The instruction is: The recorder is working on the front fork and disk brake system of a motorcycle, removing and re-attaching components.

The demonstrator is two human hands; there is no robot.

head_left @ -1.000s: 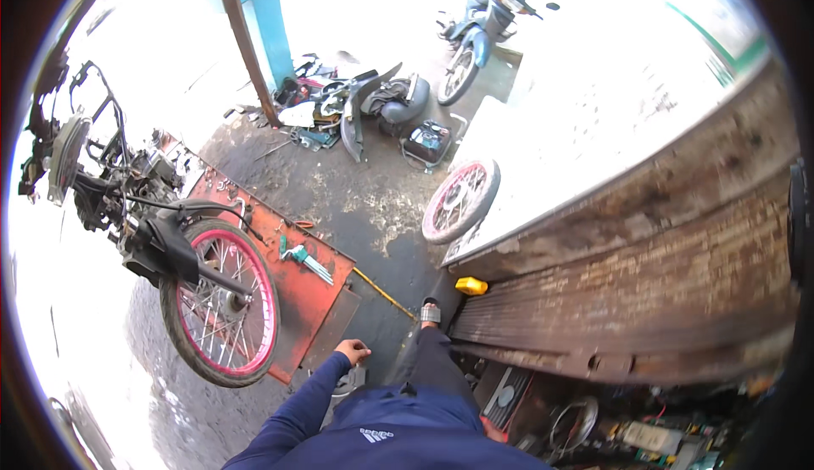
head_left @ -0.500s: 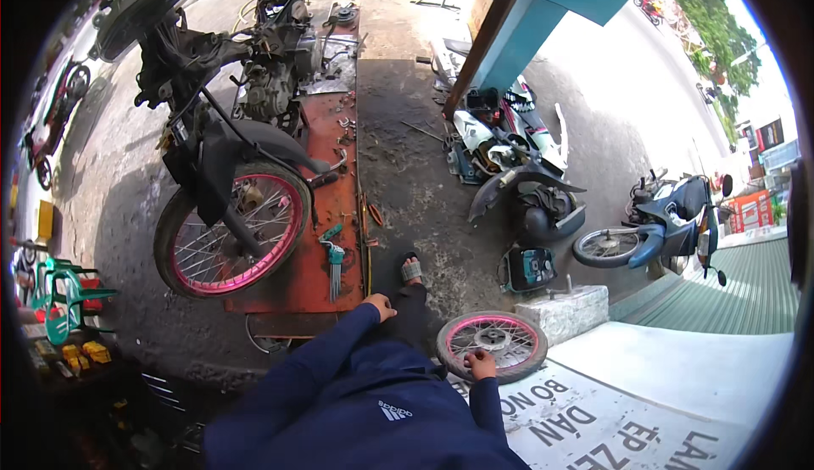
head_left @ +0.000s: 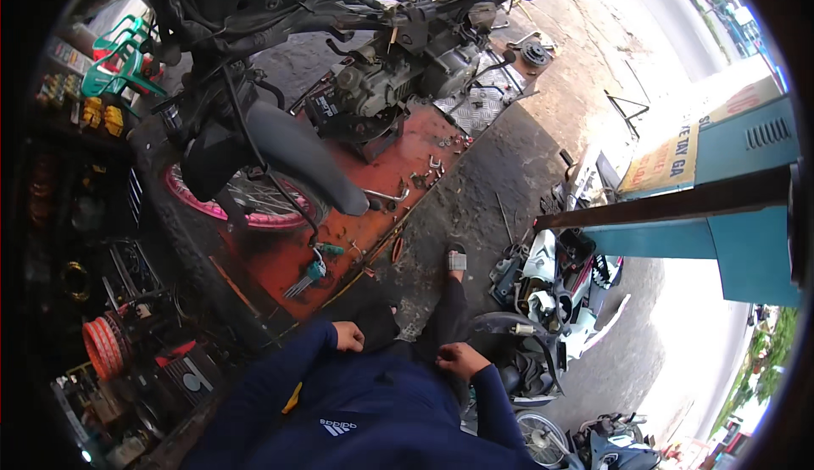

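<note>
My left hand hangs in front of my body with its fingers loosely curled in, nothing showing in them. On the other side my right hand is bent at the wrist, its fingers curled too, and no object shows in it. Ahead and to the left stands a stripped motorcycle with a bare engine, a black front fender and a pink-rimmed front wheel. It rests on an orange-red work platform. Nearest my left hand on that platform is a teal-handled hex key set. Neither hand touches these things.
Wrenches and small parts are scattered along the platform. Removed body panels lie on the right beside a dark post. Dark shelving with tools and an orange-red coil fills the left. Green plastic chairs stand farther back.
My view has turned left, so the motorcycle sits nearer the middle and the loose pink-rimmed wheel is out of sight. My right hand has come away from over that wheel toward my body.
</note>
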